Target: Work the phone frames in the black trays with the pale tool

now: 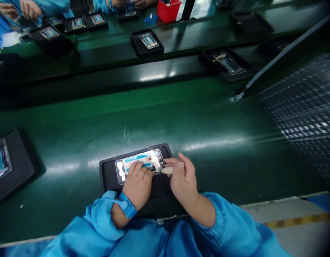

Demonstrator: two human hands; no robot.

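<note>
An opened phone (pixel 157 159) with bare inner parts and blue strips lies in a black tray (pixel 108 178) on the green bench. My left hand (pixel 139 184) rests on the phone's lower middle, its fingers bent together over the frame; whether they pinch anything is hidden. A blue wrist strap (pixel 127 205) circles that wrist. In my right hand (pixel 184 180) is a pale, pointed stick-like tool (pixel 167 170), held between thumb and fingers. Its tip meets or hovers just over the phone's right end; I cannot tell which.
At the left edge another phone (pixel 0 160) sits on a black tray (pixel 23 167). Trays with phones (pixel 149 41) line the belt beyond. Co-workers' hands (pixel 31 9) are at the far side, near a red bin (pixel 168 10). A stack of dark ridged trays (pixel 309 114) stands right.
</note>
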